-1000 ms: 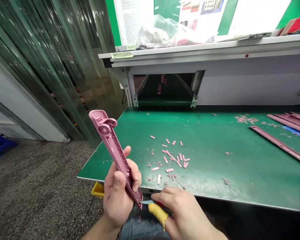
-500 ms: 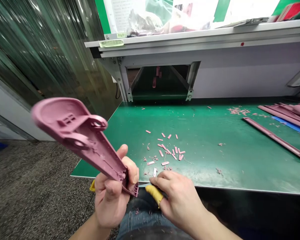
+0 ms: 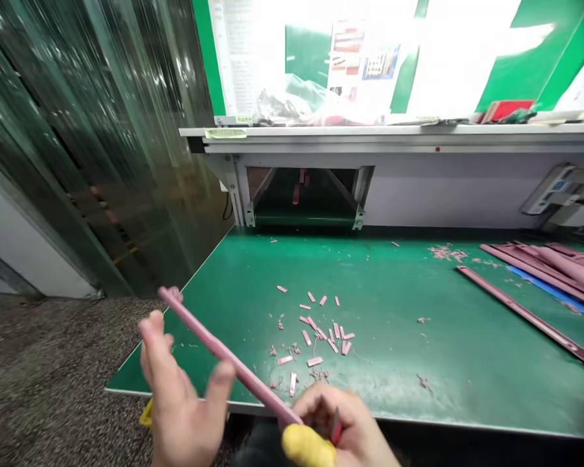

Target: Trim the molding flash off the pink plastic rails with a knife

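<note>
A long pink plastic part (image 3: 233, 360) is seen edge-on, slanting up to the left above the table's front edge. My right hand (image 3: 343, 421) grips its near end between the fingers and a thumb in a yellow finger cover (image 3: 309, 447). A small red-handled tool (image 3: 337, 428), perhaps a knife, is tucked in the same hand; its blade is mostly hidden. My left hand (image 3: 182, 395) is open beside the part, fingers stretched and thumb spread. The thumb tip is at the part's edge; whether it touches, I cannot tell. Small pink trimmings (image 3: 338, 334) lie beyond my hands.
The green table (image 3: 379, 363) carries more pink scraps (image 3: 445, 251). Along the right lie a long pink strip (image 3: 525, 311) and a stack of pink parts (image 3: 559, 266) on a blue sheet. A conveyor opening (image 3: 309, 201) sits under the shelf (image 3: 340, 139). Clear plastic curtains (image 3: 102, 130) hang at left.
My left hand has let go of the pink part and opened. My right hand now holds its near end, and the part has turned from its hollow side to edge-on. The view has tilted up.
</note>
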Available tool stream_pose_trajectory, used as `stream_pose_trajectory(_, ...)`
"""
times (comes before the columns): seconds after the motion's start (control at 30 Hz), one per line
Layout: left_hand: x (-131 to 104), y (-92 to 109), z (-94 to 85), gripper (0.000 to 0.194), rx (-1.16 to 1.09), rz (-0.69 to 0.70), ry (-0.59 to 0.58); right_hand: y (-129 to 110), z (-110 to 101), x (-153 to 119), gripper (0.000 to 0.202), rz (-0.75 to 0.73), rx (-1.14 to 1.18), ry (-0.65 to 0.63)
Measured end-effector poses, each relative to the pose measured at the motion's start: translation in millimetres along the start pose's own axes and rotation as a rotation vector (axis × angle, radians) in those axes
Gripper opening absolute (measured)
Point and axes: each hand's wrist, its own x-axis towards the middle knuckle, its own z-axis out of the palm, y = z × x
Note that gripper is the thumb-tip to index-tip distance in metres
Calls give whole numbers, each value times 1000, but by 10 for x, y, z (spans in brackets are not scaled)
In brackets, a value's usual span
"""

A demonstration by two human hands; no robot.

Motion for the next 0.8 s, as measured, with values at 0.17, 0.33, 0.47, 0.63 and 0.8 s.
stream_pose_trajectory(0.17,109,67,-214,46,223,904,-717,-322,-199,17,52,219,153,-171)
stream_pose_trajectory(0.33,410,182,-292,50,434,861,-936,-423,-351,-30,41,-24,-409,-72)
stream_pose_trajectory(0.47,555,129,-354,55,595,914,-1015,-329,-481,-77,26,-166,-694,-64)
stream_pose_trajectory(0.63,623,221,-297,61,566,1000,-1094,-204,-363,66,60,-567,-1063,-38)
stream_pose_trajectory(0.8,685,288,-272,59,549,1117,-1125,-218,-297,182,51,-688,-1290,-28)
